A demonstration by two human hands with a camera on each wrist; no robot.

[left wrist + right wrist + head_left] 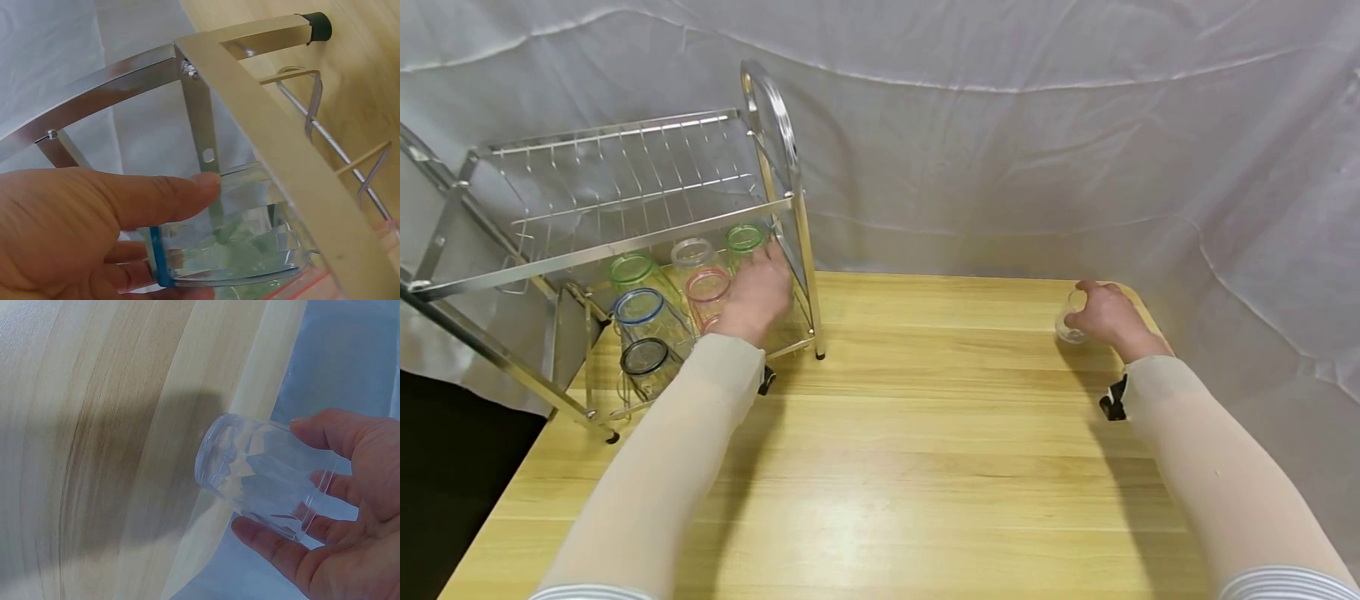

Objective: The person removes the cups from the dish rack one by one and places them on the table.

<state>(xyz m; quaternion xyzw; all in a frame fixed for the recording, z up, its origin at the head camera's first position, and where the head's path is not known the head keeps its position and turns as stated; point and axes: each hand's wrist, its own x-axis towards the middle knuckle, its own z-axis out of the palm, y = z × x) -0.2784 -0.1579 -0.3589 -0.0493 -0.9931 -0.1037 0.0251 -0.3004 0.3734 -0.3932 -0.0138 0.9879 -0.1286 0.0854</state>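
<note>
Pale, creased cloth (925, 167) hangs behind a wood-grain table (887, 433), where a person reaches out with both hands, well apart. At left stands a two-tier metal rack (808, 275), a wire basket (625, 200) forming its upper level. Its lower level holds a cluster of see-through tumblers, coloured rims uppermost: one green-rimmed at the left (631, 268), one blue (638, 307), one black (645, 357), one clear (692, 252) and one pink (707, 285), with another pink rim partly covered by the wrist. Whether anything sits inside them is too hard to tell.

The left hand (756, 290) grips a green-rimmed tumbler (250, 250) at the lower level's right end, thumb along one side and fingers at the rim, which looks teal in the left wrist view. Near the table's far right corner, the right hand (1108, 315) holds an all-clear tumbler (256, 469), thumb and fingers around its upper part, mouth toward the palm. Table and cloth show through its faceted wall; whether its base touches the wood cannot be told.
</note>
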